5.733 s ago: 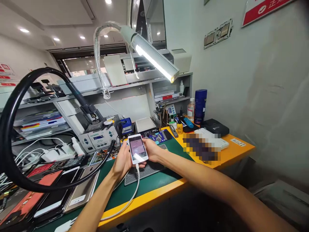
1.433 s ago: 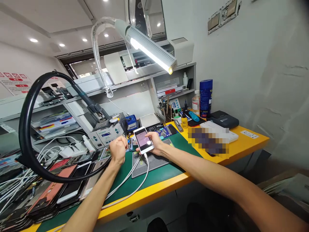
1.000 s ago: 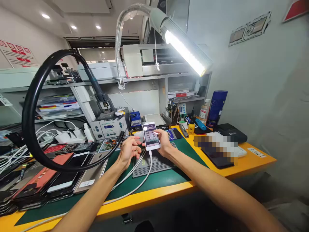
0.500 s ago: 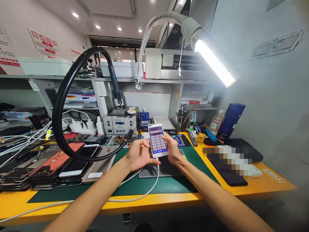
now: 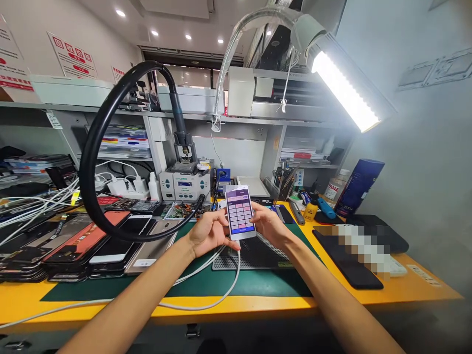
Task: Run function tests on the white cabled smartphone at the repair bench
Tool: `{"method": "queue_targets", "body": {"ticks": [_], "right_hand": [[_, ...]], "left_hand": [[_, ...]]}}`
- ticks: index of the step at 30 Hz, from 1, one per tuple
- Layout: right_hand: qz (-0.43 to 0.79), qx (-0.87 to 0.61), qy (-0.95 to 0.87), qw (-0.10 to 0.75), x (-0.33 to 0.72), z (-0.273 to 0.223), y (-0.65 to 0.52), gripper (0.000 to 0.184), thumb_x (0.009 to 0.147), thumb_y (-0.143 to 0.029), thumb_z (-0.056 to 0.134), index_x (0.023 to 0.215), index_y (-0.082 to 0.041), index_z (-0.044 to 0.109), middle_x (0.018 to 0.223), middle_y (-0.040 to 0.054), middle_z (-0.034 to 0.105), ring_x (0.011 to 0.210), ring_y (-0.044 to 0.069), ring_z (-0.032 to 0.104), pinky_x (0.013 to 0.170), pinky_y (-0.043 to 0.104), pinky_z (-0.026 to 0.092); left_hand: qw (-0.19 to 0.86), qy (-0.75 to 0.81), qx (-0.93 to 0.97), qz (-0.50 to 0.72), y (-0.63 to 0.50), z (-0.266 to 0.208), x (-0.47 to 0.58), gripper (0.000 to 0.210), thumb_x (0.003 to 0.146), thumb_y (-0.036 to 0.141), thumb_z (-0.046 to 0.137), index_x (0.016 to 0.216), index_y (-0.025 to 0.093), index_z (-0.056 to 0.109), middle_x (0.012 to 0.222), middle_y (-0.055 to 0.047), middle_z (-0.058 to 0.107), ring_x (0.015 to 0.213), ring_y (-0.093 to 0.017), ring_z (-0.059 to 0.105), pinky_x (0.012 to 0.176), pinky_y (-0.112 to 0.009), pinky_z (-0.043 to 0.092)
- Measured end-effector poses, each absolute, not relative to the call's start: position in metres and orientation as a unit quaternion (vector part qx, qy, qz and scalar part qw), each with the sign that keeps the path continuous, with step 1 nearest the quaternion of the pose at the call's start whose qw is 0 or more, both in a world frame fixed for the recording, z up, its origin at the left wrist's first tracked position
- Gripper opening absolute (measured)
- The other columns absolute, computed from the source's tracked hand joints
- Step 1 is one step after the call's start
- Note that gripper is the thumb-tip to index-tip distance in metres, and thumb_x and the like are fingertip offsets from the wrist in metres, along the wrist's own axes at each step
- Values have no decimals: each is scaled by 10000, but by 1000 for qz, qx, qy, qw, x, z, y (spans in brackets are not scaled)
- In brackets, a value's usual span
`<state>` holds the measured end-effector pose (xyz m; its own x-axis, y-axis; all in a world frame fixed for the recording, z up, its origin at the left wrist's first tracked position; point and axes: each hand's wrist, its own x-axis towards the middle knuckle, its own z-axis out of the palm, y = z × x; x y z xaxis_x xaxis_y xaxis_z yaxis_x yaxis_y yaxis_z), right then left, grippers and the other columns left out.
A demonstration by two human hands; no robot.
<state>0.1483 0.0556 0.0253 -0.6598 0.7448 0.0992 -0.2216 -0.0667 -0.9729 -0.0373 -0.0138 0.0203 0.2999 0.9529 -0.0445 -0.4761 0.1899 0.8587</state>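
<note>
A white smartphone (image 5: 241, 214) is held upright above the bench, its lit screen showing a grid of pale and pink boxes. From the left side my left hand (image 5: 209, 231) grips it, thumb at the edge and a finger under the lower end. My right hand (image 5: 271, 225) is closed on the right edge, its thumb beside the lower part of the screen and its other fingers partly hidden behind. A white cable (image 5: 239, 265) runs from the phone's bottom end. Below lies a dark perforated plate (image 5: 254, 255) on a green mat (image 5: 206, 285).
Stacked phones (image 5: 110, 250) cover the left of the bench. Behind them stands a hot air station (image 5: 186, 186) with a looping black hose (image 5: 88, 147). A lit lamp (image 5: 344, 91) hangs overhead. To the right are a black phone (image 5: 346, 260), a yellow bottle (image 5: 310, 212) and a blue canister (image 5: 359, 187).
My right thumb has slid from the upper part of the screen down to its lower right edge. The camera view has shifted a little; the phone remains in both hands.
</note>
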Motion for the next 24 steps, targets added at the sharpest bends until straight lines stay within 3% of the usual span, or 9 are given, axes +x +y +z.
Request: {"method": "queue_targets", "body": {"ticks": [11, 24], "right_hand": [[654, -192, -663, 309, 156, 25, 52, 592, 582, -62, 618, 1152, -218, 662, 1069, 44, 729, 841, 184, 625, 730, 291, 492], [681, -188, -638, 305, 154, 26, 49, 558, 559, -43, 608, 1067, -258, 689, 1006, 30, 759, 832, 195, 661, 718, 301, 492]], "left_hand": [[704, 310, 407, 493, -14, 20, -37, 502, 702, 131, 549, 1198, 144, 626, 1150, -171, 692, 888, -275, 640, 631, -463, 616], [701, 308, 410, 496, -13, 17, -36, 397, 693, 185, 582, 1050, 240, 748, 1121, -150, 717, 836, -280, 648, 601, -429, 604]]}}
